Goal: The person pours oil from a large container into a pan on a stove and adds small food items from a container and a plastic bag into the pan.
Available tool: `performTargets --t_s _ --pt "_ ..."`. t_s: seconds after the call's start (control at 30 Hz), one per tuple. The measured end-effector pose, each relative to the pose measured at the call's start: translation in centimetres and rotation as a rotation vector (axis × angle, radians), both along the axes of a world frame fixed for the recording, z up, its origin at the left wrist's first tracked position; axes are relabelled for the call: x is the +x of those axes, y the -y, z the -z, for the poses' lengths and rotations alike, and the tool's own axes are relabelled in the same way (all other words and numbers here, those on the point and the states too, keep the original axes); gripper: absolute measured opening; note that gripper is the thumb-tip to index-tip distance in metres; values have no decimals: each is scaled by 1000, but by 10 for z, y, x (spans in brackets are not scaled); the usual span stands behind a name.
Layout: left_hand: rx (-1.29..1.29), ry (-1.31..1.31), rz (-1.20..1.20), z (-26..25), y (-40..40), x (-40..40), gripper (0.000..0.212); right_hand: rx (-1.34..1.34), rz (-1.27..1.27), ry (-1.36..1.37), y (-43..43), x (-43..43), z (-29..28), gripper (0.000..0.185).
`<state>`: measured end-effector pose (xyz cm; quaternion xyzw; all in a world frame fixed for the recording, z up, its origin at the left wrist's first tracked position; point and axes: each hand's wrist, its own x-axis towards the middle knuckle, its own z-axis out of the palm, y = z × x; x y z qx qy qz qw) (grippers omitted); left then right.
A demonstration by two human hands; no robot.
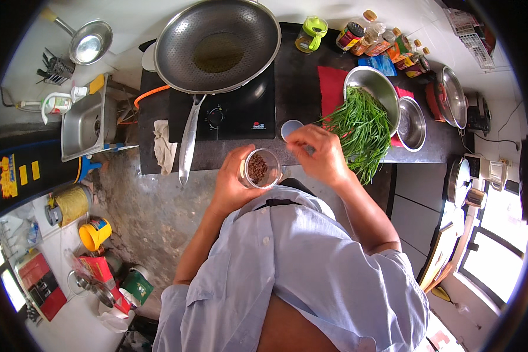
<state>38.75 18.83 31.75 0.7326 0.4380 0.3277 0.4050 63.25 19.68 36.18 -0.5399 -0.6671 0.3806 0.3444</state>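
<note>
My left hand (pixel 232 185) holds a clear jar (pixel 270 169) tilted in front of my shirt, its mouth uncovered. Small reddish-brown peppercorn-like pieces (pixel 257 169) lie inside it. To the right of the jar, my right hand (pixel 319 152) is raised with fingertips drawn together; whether they pinch anything is hidden. Just beyond those fingertips a round translucent lid (pixel 291 129) rests on the dark counter. A large wok (pixel 218 44) with some oil at its bottom sits on the black induction cooker (pixel 237 114). Long green leafy stalks (pixel 361 127) spill over the rim of a steel bowl (pixel 391 94).
A beige cloth (pixel 163 147) hangs over the counter's front edge, beside the wok's handle (pixel 191 145). Seasoning jars (pixel 378 39) and a green-lidded oil pot (pixel 311 35) stand along the back. A smaller steel bowl (pixel 412 125) is at the right; a sink (pixel 86 125) is at the left.
</note>
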Motion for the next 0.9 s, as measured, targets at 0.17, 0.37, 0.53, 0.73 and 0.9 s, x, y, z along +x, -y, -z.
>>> performTargets --t_s 0.17,0.37,0.53,0.73,0.9 --pt "-20 -2 52 -22 -4 7 83 230 -472 270 2 -33 -43 17" --pt "-30 37 131 -34 -12 3 84 261 -768 520 -12 -42 -34 17" --pt "-100 87 200 -37 -6 -3 87 45 -1002 739 -15 -54 -46 13" --pt "-105 102 191 -32 -6 -11 87 91 -1084 637 -30 -57 -36 8" --pt "-228 225 114 -12 -8 -12 87 109 -886 238 -47 -50 -34 6"
